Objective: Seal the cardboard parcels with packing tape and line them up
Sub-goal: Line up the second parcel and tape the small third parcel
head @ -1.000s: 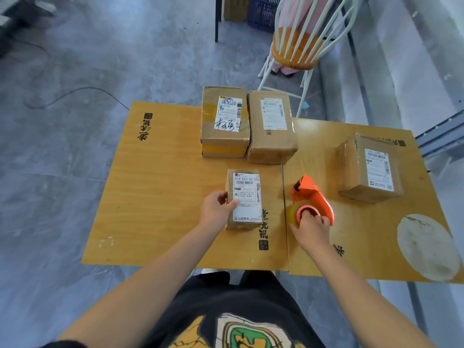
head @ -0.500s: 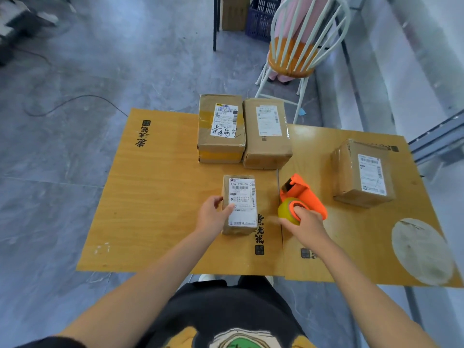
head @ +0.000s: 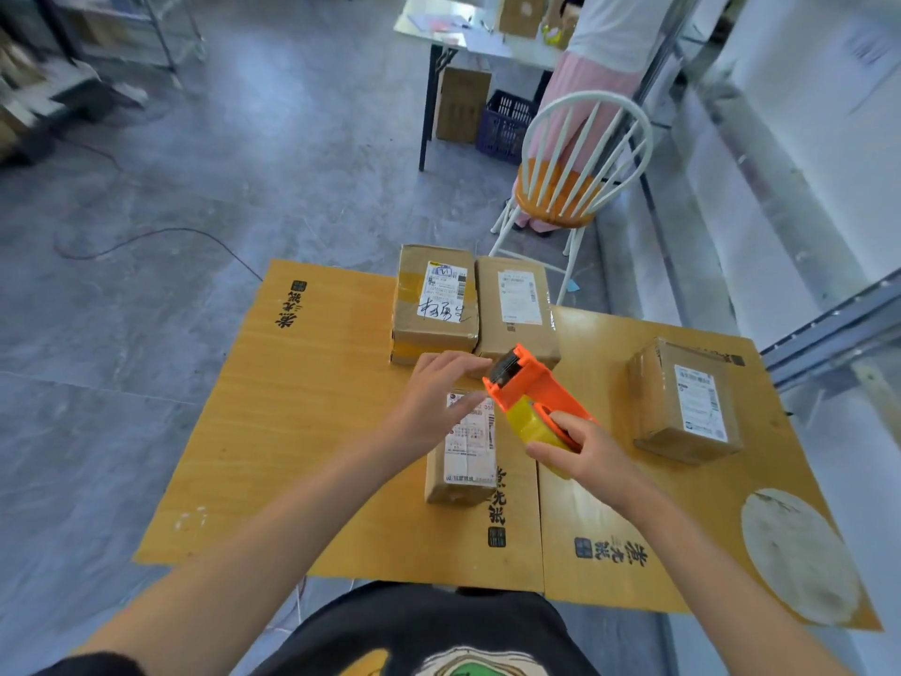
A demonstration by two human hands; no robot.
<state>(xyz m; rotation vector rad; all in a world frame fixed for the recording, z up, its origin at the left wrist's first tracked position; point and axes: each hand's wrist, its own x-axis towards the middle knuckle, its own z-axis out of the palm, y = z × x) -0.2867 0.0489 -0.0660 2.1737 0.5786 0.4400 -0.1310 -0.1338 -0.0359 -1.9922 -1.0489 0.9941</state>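
Looking down through the head camera, my right hand (head: 587, 453) is curled round the orange tape dispenser (head: 529, 383). I hold it lifted and tilted, with the cutter end pointing away from me and to the left. The yellow roll of tape (head: 529, 424) sits in it just ahead of my fingers.

My left hand (head: 431, 404) is loose, its fingers nearly straight and spread, with nothing in it. Its fingertips reach toward the cutter end, and I cannot tell whether they touch it.

Both hands are over the small parcel (head: 463, 468), which lies label up on the wooden table (head: 302, 407) right in front of me. My left hand hides its far end.

At the table's far edge two bigger parcels lie side by side and touching. The handwritten-label parcel (head: 429, 309) is on the left and the plain brown parcel (head: 517, 309) on the right. A square parcel (head: 682, 402) sits alone, well off to my right.

Beyond the table stands a white spindle-back chair (head: 575, 178). Behind it are a person in pink trousers (head: 590, 90), a folding table (head: 468, 39) and a blue crate (head: 507, 122).
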